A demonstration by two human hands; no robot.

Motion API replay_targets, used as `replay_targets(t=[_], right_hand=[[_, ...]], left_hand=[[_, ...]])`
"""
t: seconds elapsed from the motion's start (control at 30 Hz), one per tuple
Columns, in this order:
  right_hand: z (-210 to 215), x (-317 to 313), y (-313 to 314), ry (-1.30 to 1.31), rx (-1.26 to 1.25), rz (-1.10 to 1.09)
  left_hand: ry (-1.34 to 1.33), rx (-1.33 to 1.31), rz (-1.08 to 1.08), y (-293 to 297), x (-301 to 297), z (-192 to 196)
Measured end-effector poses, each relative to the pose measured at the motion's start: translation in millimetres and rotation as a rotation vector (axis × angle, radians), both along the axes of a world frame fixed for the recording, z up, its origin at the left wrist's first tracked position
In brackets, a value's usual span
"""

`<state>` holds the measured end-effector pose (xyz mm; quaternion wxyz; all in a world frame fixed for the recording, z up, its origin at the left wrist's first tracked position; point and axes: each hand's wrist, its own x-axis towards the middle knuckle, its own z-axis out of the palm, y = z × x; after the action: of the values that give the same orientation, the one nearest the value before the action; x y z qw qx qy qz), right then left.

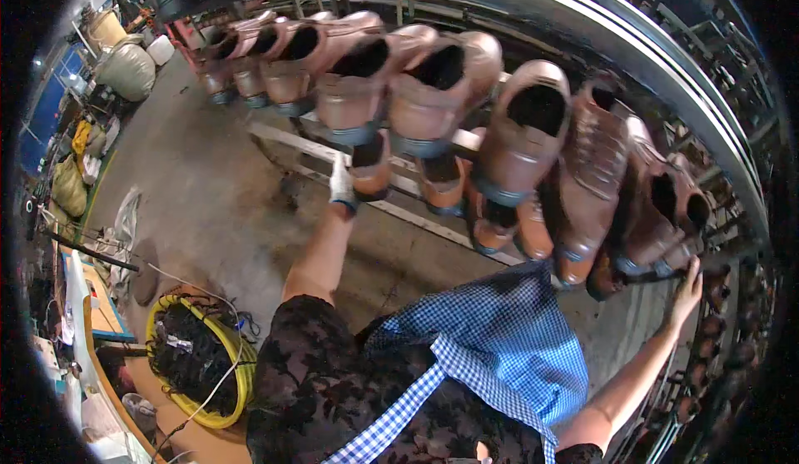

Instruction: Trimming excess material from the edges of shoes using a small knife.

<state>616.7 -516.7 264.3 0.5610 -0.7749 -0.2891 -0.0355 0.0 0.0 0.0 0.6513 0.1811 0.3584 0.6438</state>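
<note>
left hand (341, 183) gripping upright brown boot (370, 164)

Single view, head-mounted, wide fisheye, upright and unmirrored. It looks steeply down over the wearer's chest and apron (491, 356) at a rack (416, 185) of brown shoes (524, 131), close ahead at arm's reach. The floor (208, 189) lies below to the left. Straight rails bend toward the rim; corners are black. No second view shares the scene.
</note>
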Motion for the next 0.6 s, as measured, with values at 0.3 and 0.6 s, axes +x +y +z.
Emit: replay_targets(t=[0.3,0.6], right_hand=[[19,-154,117,-0.043,0.102,0.295],[42,-331,246,0.045,0.112,0.707]], left_hand=[[-0.073,0.005,0.038,-29,-138,96],[0.187,-0.307,0.699,-51,-325,-35]])
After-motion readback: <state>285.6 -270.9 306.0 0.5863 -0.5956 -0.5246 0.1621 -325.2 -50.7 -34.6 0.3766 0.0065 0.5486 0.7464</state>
